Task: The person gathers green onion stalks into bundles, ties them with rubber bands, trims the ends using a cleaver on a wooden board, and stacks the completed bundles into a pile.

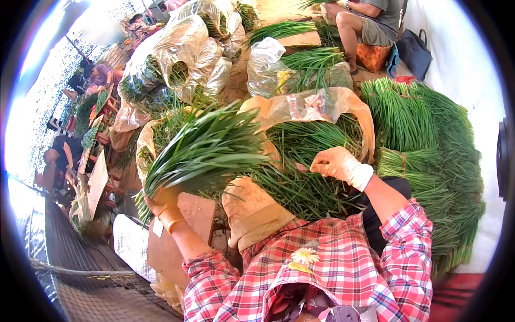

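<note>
My left hand (165, 203), in a thin pale glove, is closed around the lower end of a large bunch of garlic chives (212, 144). The long green leaves fan up and to the right. My right hand (338, 163), also gloved, hovers over a pile of loose chives (308, 188) with its fingertips drawn together; whatever may be in them is too small to make out. Just beyond that hand lies an opened clear plastic bag (338, 99) with more chives inside.
Tied chive bundles (399, 115) are stacked on the right beside a white wall sheet (450, 53). A brown board (188, 220) lies near my left arm. Filled plastic bags (182, 48) stand ahead. A seated person (370, 27) is at the back right; other people sit at the left.
</note>
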The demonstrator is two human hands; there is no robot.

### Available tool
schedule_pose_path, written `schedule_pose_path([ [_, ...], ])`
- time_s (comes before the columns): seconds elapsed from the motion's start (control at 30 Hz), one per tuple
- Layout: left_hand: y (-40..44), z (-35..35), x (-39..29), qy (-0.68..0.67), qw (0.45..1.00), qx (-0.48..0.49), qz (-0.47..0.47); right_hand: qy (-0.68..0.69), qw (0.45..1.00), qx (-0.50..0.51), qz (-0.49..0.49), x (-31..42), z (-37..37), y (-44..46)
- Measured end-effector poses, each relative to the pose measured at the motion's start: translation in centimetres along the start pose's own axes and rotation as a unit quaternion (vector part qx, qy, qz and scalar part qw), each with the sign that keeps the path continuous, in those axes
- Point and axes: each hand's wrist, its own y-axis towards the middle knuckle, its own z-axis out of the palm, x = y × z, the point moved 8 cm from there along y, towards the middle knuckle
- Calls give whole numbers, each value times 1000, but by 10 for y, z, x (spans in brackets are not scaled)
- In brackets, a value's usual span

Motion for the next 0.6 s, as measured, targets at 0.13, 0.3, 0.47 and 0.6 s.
schedule_pose_path([
  [0.13, -7, 20, 29, 33, 999, 38, -6, 279, 940, -133, -147, 40, -37, -3],
  [0.3, -18, 45, 65, 44, 998, -20, 30, 78, 934, -215, -275, 109, -47, -3],
  [0.47, -68, 115, 40, 322, 921, 32, 218, -184, 979, 76, 30, -29, 53, -19],
  [0.6, -88, 202, 47, 277, 943, 93, 159, 508, 858, 73, 21, 6, 34, -70],
])
